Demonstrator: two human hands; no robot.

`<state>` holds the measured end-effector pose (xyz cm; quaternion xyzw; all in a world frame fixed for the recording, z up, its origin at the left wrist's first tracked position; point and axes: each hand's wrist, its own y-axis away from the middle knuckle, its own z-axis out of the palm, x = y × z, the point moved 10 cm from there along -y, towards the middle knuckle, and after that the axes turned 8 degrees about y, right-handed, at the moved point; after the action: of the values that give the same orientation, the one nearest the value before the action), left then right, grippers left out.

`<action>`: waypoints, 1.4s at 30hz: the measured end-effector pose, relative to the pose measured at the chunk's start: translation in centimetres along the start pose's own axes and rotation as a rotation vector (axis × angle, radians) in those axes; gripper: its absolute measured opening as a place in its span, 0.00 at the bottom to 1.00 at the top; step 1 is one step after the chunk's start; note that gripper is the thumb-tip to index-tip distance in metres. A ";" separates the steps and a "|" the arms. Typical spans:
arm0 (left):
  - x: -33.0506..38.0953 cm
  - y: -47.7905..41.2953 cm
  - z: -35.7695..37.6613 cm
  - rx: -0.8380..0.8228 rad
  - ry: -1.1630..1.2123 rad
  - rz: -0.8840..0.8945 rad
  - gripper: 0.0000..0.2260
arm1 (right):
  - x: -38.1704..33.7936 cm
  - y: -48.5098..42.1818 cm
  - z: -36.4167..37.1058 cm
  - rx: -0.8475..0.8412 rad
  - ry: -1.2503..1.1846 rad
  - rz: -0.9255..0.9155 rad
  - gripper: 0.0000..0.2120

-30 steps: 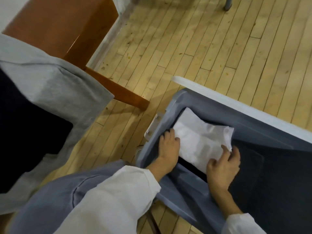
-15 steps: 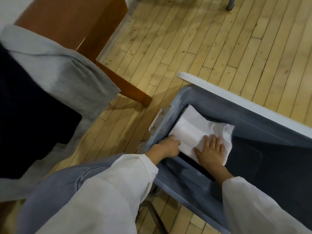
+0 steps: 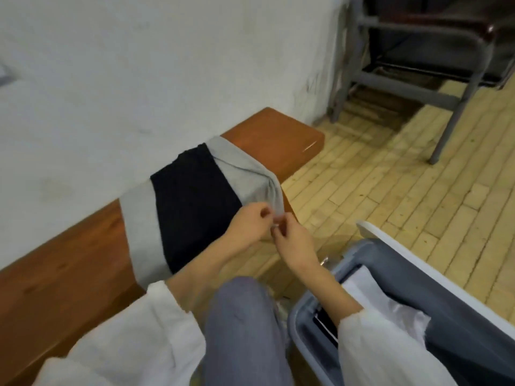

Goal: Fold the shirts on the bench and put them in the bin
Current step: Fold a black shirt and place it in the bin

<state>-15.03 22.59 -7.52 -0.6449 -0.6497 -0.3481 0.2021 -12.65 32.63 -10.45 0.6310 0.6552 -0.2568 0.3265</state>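
Observation:
A grey shirt (image 3: 248, 174) is spread across the brown wooden bench (image 3: 69, 263), and a black shirt (image 3: 192, 201) lies on top of it. My left hand (image 3: 248, 224) and my right hand (image 3: 292, 238) meet at the bench's front edge, both pinching the bunched front corner of the grey shirt. To the right, on the floor, stands the grey plastic bin (image 3: 390, 263), holding a folded white shirt (image 3: 370, 291) partly hidden by my right forearm.
A white wall runs behind the bench. A grey metal-framed chair (image 3: 418, 65) stands at the back right on the light wooden floor (image 3: 390, 176). My knee in blue trousers (image 3: 245, 324) sits between bench and bin.
Both hands have left the white shirt lying in the bin and moved up to the bench, where they now grip the grey shirt's corner. The view has swung up toward the wall.

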 end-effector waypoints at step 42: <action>-20.4 10.4 -19.9 0.375 1.604 -0.477 0.27 | -29.7 2.1 14.9 -0.876 -0.612 0.092 0.11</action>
<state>-6.82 -6.56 -6.61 -0.0057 -0.4754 -0.6191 0.6251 -9.29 2.06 2.25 0.3599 0.5477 -0.1171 0.7462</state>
